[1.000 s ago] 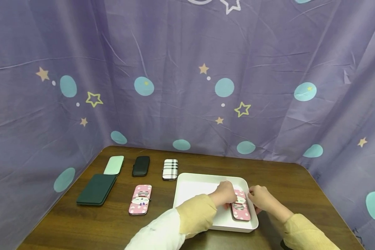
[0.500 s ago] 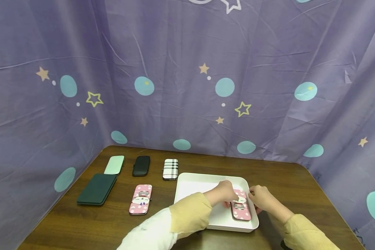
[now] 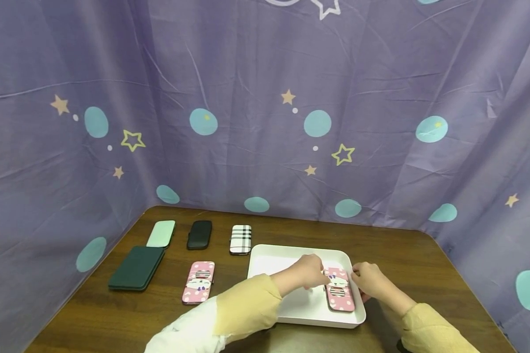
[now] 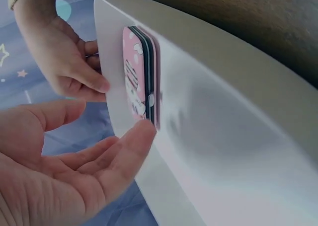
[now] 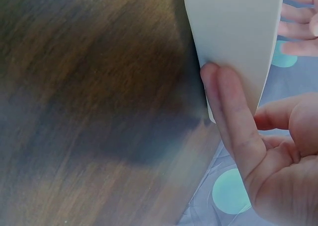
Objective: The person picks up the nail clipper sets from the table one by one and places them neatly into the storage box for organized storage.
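On the wood-grain table (image 3: 395, 250) a mint-green case (image 3: 161, 233) lies just behind a dark green case (image 3: 136, 267); a black case (image 3: 199, 235), a black-and-white plaid case (image 3: 240, 239) and a pink polka-dotted case (image 3: 198, 283) lie apart. A star-printed purple curtain (image 3: 260, 78) hangs behind.

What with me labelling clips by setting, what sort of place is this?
Probably a small indoor tabletop workspace: a star-patterned purple curtain hangs right behind a wooden table, with a pink case lying in a white tray on top.
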